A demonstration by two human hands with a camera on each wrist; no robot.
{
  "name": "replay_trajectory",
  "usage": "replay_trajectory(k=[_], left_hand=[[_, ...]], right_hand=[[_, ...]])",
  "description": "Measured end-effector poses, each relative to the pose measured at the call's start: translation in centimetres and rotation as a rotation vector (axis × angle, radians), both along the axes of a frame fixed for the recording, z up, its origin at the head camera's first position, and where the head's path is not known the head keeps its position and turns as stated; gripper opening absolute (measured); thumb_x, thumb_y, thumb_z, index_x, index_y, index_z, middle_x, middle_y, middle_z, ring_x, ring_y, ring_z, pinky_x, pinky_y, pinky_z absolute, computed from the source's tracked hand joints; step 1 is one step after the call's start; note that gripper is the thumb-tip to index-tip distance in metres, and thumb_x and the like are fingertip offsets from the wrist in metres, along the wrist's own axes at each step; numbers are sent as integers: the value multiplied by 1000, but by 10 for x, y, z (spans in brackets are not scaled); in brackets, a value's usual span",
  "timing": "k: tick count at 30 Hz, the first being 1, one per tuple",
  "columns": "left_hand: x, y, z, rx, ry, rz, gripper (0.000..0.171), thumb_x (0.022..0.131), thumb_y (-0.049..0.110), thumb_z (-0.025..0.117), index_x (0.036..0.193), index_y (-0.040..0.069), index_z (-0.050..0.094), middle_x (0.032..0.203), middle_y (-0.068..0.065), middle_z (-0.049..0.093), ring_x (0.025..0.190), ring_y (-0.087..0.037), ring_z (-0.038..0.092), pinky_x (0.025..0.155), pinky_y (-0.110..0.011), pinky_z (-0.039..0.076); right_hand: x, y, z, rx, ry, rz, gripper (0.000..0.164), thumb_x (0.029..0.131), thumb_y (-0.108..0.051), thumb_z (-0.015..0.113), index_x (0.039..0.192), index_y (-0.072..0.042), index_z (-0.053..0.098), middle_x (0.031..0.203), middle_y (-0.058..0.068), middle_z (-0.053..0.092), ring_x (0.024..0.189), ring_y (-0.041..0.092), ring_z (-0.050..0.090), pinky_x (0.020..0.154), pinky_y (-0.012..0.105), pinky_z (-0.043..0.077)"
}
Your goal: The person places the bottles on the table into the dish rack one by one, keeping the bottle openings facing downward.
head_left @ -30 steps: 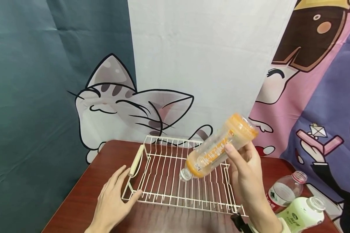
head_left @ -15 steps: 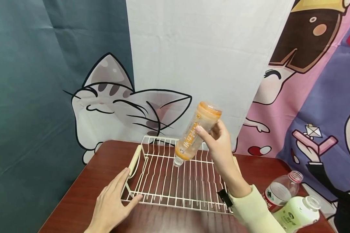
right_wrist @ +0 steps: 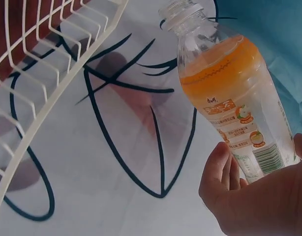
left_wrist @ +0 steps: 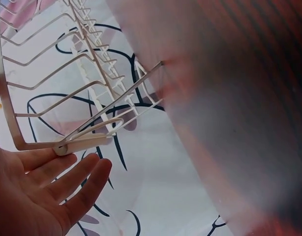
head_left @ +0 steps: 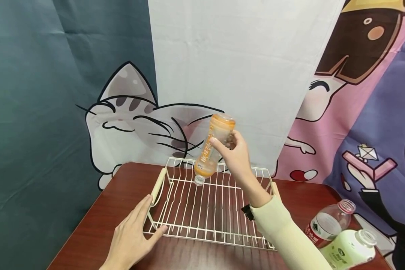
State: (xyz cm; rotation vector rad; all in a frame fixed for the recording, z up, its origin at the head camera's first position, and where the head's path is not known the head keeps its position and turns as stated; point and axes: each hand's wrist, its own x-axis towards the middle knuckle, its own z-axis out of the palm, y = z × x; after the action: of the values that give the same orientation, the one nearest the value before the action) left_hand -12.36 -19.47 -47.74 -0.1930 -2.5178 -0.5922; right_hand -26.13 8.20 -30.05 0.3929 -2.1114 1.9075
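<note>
My right hand [head_left: 234, 152] grips a clear plastic bottle [head_left: 212, 144] with an orange label, tilted neck down above the back of a white wire dish rack [head_left: 202, 233]. In the right wrist view the bottle [right_wrist: 229, 93] shows an uncapped neck, and the fingers curl around its lower body. My left hand [head_left: 131, 232] lies at the rack's left front corner, fingers straight, fingertips right at its pale handle [head_left: 159, 184]. The left wrist view shows the left hand [left_wrist: 52, 191] with extended fingers against the frame and handle [left_wrist: 87, 143].
An uncapped clear bottle with a red label [head_left: 327, 223] and a light green bottle [head_left: 351, 250] stand at the right of the brown table [head_left: 87, 234]. A printed curtain [head_left: 239, 67] hangs right behind the rack.
My right hand has carried the bottle left and away from me, over the rack's back, and turned it more steeply neck down. The left hand has edged forward to the handle.
</note>
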Motion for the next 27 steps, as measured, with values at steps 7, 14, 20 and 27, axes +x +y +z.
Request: replay_trajectory(k=[7, 14, 20, 27], left_hand=[[0, -3, 2, -16, -3, 20, 92, 80, 55, 80, 157, 21, 42, 158, 3, 45, 119, -33, 65, 83, -58, 55], [0, -2, 1, -34, -9, 20, 92, 80, 59, 78, 156, 22, 43, 156, 4, 47, 105, -35, 70, 78, -56, 56], [-1, -3, -1, -42, 4, 21, 93, 79, 60, 79, 156, 21, 44, 156, 4, 47, 99, -34, 71, 75, -54, 55], [-3, -1, -2, -40, 21, 5, 93, 79, 60, 78, 156, 21, 44, 155, 3, 48, 93, -32, 71, 73, -52, 55]], right_hand=[[-17, -24, -7, -3, -81, 45, 56, 89, -35, 79, 134, -12, 56, 115, 10, 64, 99, 22, 63, 90, 39, 55], [-33, -41, -23, 47, -135, 23, 61, 88, -41, 78, 135, -10, 55, 111, 10, 63, 97, 22, 62, 84, 37, 56], [-44, -56, -41, 73, -185, -5, 74, 86, -43, 80, 144, -12, 47, 109, 11, 61, 97, 23, 63, 83, 37, 56], [-50, -67, -64, 166, -195, -12, 85, 87, -44, 79, 157, -28, 32, 106, 11, 66, 92, 23, 68, 77, 38, 58]])
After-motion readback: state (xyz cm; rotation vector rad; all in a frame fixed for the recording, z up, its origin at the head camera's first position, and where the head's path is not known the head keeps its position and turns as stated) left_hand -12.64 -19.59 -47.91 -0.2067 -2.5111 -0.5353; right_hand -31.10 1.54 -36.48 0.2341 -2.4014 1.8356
